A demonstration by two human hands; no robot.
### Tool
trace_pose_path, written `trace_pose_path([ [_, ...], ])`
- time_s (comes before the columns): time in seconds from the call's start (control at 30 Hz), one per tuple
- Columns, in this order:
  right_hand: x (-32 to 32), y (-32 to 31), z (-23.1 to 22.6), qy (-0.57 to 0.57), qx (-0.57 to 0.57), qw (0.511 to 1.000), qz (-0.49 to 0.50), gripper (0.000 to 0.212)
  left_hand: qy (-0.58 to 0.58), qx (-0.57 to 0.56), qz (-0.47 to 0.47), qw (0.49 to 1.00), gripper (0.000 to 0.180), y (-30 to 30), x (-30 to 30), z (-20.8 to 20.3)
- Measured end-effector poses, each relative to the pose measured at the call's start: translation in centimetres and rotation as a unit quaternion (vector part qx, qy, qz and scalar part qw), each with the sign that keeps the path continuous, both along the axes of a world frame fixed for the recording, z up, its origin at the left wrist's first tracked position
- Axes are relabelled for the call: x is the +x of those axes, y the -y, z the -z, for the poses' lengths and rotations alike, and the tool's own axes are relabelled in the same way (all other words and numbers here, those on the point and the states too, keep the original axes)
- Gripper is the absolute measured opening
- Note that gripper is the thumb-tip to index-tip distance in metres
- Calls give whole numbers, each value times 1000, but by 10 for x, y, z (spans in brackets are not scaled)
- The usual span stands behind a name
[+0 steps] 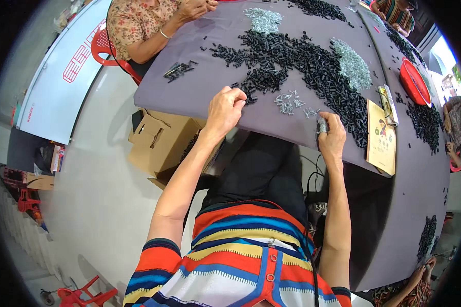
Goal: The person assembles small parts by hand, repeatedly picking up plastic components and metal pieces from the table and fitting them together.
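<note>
My left hand is closed in a pinch at the near table edge, with a small black plastic piece at its fingertips. A heap of the same black tubular pieces spreads just beyond it. My right hand has its fingers curled at the table edge around small clear, greyish pieces; how many is hidden. Between my hands lies a loose cluster of small clear plastic pieces. A larger mound of clear pieces lies behind my right hand, bordered by black ones.
A yellow booklet and eyeglasses lie right on the grey-covered table. Beyond is a red basket. Dark slender items lie at left. Below is an open cardboard box. A person sits far left.
</note>
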State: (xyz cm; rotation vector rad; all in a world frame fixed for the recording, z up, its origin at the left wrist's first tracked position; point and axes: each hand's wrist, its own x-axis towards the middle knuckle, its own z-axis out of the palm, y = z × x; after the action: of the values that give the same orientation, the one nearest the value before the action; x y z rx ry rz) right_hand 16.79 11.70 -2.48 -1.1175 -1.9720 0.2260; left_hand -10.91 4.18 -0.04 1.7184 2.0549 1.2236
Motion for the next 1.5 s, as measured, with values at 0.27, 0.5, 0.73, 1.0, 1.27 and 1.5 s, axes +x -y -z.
trace_pose_path([
  [0.27,-1,-1,0,-1,16,1000,-3,30,-136,-7,-1,991,13,-22,17,3],
  [0.5,0,0,-1,6,26,1000,-2,32,-128,-18,-1,992,11,-25,22,8],
  [0.73,0,3,-3,-10,4,1000,-5,30,28,119,1,993,10,-9,34,-2],
  [1.0,-9,22,-14,-130,4,991,-37,25,382,-8,83,920,18,44,62,15],
  [1.27,-47,64,-36,-143,-87,971,-171,27,496,14,140,857,17,49,62,26],
  [1.5,-49,71,-31,-222,-226,926,-206,26,506,34,151,848,18,51,69,15],
])
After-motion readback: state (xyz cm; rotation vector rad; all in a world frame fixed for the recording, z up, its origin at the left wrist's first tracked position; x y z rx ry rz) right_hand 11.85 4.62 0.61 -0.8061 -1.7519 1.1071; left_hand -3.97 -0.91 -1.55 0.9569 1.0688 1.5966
